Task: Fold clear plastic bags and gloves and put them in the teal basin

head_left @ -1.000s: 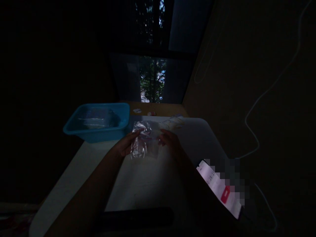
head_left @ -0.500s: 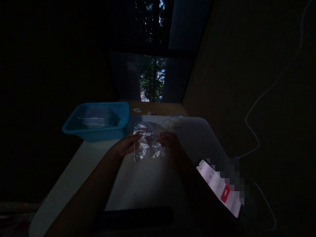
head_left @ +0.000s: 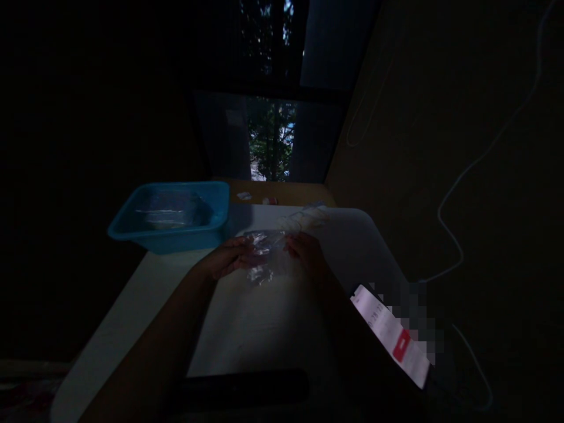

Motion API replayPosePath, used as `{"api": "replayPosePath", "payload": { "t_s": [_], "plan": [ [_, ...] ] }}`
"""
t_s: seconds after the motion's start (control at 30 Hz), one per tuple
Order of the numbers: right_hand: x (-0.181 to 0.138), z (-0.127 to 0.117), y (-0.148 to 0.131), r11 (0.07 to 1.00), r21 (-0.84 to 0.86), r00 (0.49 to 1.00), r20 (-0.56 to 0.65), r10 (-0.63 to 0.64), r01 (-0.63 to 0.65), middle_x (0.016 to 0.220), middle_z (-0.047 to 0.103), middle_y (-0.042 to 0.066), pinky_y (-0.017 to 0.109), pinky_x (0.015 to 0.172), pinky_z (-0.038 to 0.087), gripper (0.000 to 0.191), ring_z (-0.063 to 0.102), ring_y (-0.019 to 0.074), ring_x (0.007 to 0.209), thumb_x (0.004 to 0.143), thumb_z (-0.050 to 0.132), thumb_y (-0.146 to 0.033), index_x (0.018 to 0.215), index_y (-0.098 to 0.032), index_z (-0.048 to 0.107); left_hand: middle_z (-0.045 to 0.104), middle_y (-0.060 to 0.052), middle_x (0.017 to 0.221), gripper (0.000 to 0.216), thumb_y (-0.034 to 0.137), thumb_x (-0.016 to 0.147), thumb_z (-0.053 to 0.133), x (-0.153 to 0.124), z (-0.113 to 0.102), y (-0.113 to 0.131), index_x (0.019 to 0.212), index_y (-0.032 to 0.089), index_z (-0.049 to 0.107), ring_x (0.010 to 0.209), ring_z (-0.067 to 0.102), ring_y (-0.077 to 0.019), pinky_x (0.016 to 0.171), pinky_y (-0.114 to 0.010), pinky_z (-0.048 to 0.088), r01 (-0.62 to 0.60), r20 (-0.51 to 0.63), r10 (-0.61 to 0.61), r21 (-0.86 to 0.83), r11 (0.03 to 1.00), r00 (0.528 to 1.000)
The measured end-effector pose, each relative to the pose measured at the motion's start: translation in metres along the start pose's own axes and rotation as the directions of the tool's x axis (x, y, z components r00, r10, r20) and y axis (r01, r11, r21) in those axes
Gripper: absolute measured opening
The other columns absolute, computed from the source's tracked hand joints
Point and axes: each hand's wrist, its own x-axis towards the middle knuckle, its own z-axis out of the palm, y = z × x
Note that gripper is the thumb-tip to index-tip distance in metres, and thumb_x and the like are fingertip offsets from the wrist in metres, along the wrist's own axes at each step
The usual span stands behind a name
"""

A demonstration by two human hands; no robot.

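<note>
The scene is very dark. My left hand (head_left: 227, 260) and my right hand (head_left: 308, 254) both grip a small clear plastic bag (head_left: 265, 257) just above a white table (head_left: 264, 329). The left hand pinches its left edge, the right hand its right edge. The bag is crumpled and lies low between the two hands. What is inside it I cannot make out.
A blue plastic tub (head_left: 170, 216) with clear bags in it stands at the table's far left. More clear bags (head_left: 304, 218) lie just beyond my hands. A lit phone (head_left: 392, 336) leans at the right. A white cable (head_left: 458, 188) runs down the right wall.
The bag was held up and spread; it has now been lowered and scrunched flatter between my hands, which have moved slightly closer together.
</note>
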Motion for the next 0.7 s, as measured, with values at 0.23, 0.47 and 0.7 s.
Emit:
{"api": "replayPosePath", "payload": {
  "t_s": [0.23, 0.47, 0.7],
  "plan": [
    [0.004, 0.002, 0.013, 0.982, 0.173, 0.995, -0.042, 0.089, -0.081, 0.05, 0.054, -0.003, 0.02, 0.044, 0.032, 0.022, 0.042, 0.0067, 0.043, 0.066, 0.054, -0.038, 0.069, -0.017, 0.06, 0.066, -0.006, 0.062, 0.013, 0.006, 0.07, 0.058, -0.001, 0.002, 0.004, 0.082, 0.011, 0.06, 0.048, 0.06, -0.0123, 0.042, -0.018, 0.048, -0.051, -0.025, 0.051, 0.02, 0.999, 0.998],
    [0.005, 0.002, 0.015, 0.953, 0.289, 0.995, -0.029, 0.1, -0.088, 0.056, 0.059, -0.002, 0.02, 0.043, 0.033, 0.019, 0.043, 0.0067, 0.043, 0.063, 0.056, -0.033, 0.073, -0.017, 0.061, 0.065, -0.005, 0.061, 0.01, 0.01, 0.068, 0.057, 0.0, 0.002, 0.004, 0.078, 0.011, 0.06, 0.047, 0.059, -0.0109, 0.04, -0.016, 0.046, -0.082, -0.075, 0.087, 0.059, 0.995, 0.993],
    [0.007, 0.002, 0.016, 0.95, 0.308, 0.996, -0.048, 0.071, -0.053, 0.054, 0.059, -0.002, 0.02, 0.043, 0.031, 0.017, 0.042, 0.0057, 0.043, 0.062, 0.056, -0.03, 0.069, -0.017, 0.063, 0.058, -0.001, 0.049, 0.004, 0.01, 0.065, 0.058, 0.0, 0.005, 0.004, 0.063, 0.011, 0.056, 0.04, 0.053, -0.0081, 0.038, -0.015, 0.043, -0.121, -0.149, 0.128, 0.052, 0.991, 0.981]
  ]
}}
